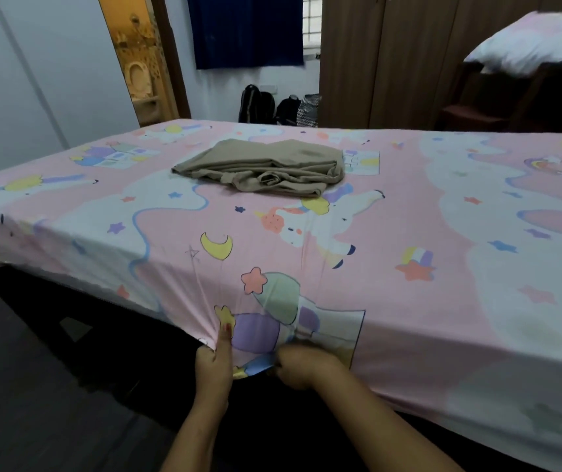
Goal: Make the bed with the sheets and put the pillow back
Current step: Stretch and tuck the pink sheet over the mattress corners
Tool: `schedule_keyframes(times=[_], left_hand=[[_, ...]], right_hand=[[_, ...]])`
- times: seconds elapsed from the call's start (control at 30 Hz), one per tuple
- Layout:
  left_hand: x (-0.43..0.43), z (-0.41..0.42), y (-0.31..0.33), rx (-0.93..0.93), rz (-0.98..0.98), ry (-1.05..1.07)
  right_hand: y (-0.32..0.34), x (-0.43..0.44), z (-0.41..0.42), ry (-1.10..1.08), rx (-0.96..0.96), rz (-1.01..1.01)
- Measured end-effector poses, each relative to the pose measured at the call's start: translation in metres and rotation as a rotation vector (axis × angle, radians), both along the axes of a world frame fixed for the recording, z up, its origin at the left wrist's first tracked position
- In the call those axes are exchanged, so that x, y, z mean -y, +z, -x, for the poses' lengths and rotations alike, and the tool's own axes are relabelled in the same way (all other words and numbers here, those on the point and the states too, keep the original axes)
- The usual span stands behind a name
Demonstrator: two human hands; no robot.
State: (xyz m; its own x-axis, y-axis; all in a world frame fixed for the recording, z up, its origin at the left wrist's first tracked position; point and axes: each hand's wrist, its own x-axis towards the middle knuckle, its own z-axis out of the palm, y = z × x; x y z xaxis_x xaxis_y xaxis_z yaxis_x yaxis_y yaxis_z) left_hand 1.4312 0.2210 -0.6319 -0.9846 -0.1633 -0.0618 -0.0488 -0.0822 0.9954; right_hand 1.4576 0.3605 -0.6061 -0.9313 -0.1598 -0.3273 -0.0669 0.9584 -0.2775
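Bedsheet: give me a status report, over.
Left hand and right hand grip unicorn bedsheet edge. Folded tan cloth lies mid-bed. Pillow off on chair.

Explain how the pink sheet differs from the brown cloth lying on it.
The pink sheet is spread out flat and wide; the brown cloth is a small folded pile. The pink sheet shows unicorns, moons and stars; the brown cloth is plain. The left hand and right hand grip the pink sheet's edge; the brown cloth lies untouched. Both are fabric.
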Motion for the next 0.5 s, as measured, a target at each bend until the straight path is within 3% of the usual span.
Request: schedule_keyframes(times=[0.17, 0.3, 0.5], left_hand=[[-0.009, 0.005, 0.013, 0.032, 0.015, -0.007], [-0.019, 0.003, 0.020, 0.050, -0.004, 0.029], [-0.045, -0.005, 0.018, 0.169, -0.171, 0.025]], right_hand=[[0.001, 0.003, -0.012, -0.023, -0.072, -0.123], [0.001, 0.000, -0.038, 0.005, -0.393, -0.258], [-0.019, -0.038, -0.107, -0.051, -0.951, -0.241]])
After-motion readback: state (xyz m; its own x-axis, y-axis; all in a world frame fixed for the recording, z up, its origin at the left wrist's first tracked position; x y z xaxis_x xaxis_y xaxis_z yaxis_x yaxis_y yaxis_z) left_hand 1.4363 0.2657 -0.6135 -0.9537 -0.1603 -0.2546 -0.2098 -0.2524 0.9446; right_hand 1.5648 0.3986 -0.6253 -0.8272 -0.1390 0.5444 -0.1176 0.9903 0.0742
